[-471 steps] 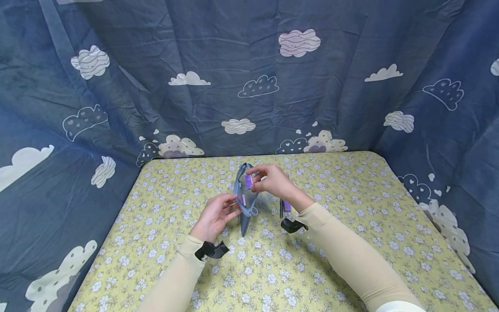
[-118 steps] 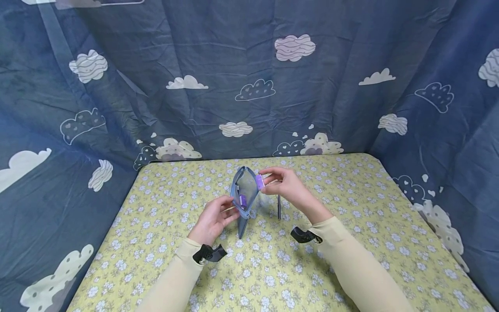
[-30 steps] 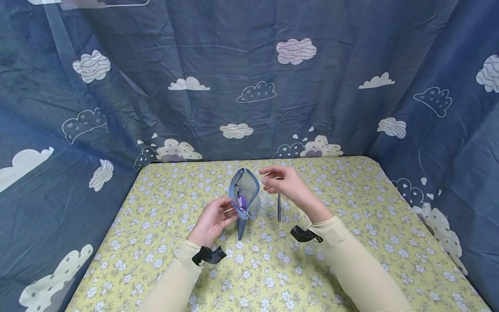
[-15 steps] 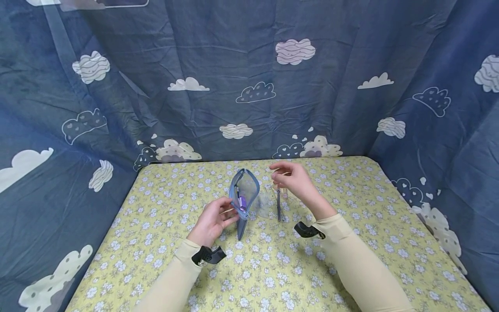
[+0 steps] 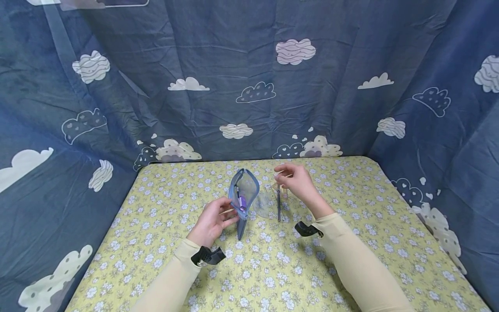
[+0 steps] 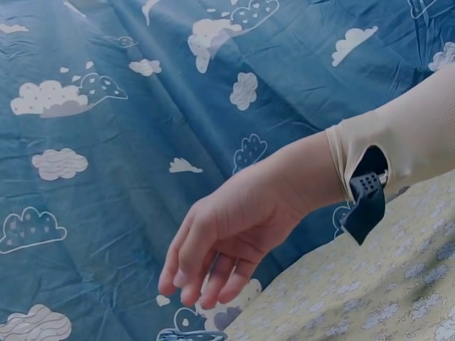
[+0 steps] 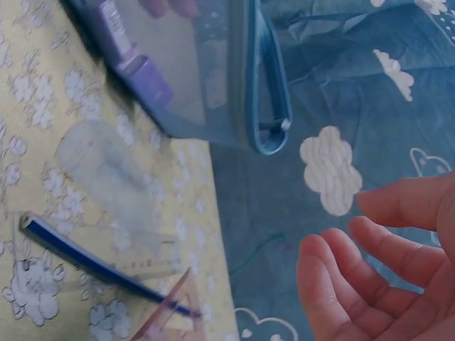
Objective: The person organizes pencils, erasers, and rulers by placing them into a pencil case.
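Observation:
A blue see-through zip pencil case (image 5: 249, 186) stands with its mouth spread open. My left hand (image 5: 212, 219) holds its near left side between thumb and fingers. Inside lie small purple blocks (image 7: 146, 78), one with a white label, and a thin dark stick (image 5: 237, 190). My right hand (image 5: 298, 182) hovers right of the case, thumb and fingers apart with nothing between them, as the right wrist view shows. Below it a dark blue pencil (image 7: 99, 263) lies on the table. In the left wrist view only the case's zip edge (image 6: 192, 335) shows.
Around the pencil lie a clear rounded piece (image 7: 99, 160) like a protractor, a clear ruler (image 7: 146, 266) and a pinkish set square (image 7: 167, 309). A yellow flowered cloth (image 5: 249, 268) covers the table. Dark blue cloud-print curtains (image 5: 218, 52) stand behind and at both sides.
Earlier my right hand held a purple block at the case's mouth; the block now lies inside. Since then that hand has moved right, over the pencil. My left hand stays on the case.

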{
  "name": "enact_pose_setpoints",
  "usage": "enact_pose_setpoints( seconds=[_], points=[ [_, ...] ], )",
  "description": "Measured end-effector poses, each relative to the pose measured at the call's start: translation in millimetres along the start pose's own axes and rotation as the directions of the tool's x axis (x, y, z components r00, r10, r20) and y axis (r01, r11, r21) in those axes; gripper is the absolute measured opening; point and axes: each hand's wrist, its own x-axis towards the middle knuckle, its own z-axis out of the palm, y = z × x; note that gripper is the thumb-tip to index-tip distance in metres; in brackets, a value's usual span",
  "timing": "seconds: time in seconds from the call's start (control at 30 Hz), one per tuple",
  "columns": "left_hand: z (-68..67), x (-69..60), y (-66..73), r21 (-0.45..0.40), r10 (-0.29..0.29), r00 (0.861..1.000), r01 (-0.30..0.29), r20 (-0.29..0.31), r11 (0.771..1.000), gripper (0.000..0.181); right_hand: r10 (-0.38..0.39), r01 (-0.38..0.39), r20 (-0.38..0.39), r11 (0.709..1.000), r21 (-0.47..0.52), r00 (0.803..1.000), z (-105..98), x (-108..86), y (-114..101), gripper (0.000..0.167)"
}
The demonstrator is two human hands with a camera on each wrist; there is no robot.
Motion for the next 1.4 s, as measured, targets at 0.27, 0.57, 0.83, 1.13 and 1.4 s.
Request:
enact_pose_setpoints(
  seconds=[0.27, 0.57, 0.83, 1.13, 1.4],
  points=[
    [-0.6, -0.6, -0.4, 0.014, 0.003, 1.000, -0.003, 0.010, 1.000, 0.024, -0.018, 0.010, -0.045, 0.987, -0.163, 0.999, 6.2, 4.7, 22.4, 0.023],
    [-2.3, 0.1, -0.9, 0.006, 0.015, 1.000, -0.015, 0.021, 1.000, 0.019, 0.011, -0.027, -0.081, 0.979, -0.203, 0.997, 9.3, 7.8, 38.6, 0.033],
    [-2.7, -0.6, -1.9, 0.002, 0.013, 1.000, -0.013, 0.020, 1.000, 0.018, 0.079, -0.095, -0.082, 0.971, -0.220, 0.994, 14.6, 7.4, 53.3, 0.044],
    [-3.5, -1.8, -2.8, 0.010, 0.015, 1.000, -0.016, 0.023, 1.000, 0.022, 0.142, -0.147, -0.043, 0.976, -0.158, 0.989, 16.6, 6.5, 70.3, 0.057],
    [-3.2, -2.4, -2.7, 0.008, 0.013, 1.000, -0.013, 0.013, 1.000, 0.022, 0.124, -0.130, -0.046, 0.981, -0.142, 0.991, 17.7, 6.9, 78.2, 0.063]
  ],
)
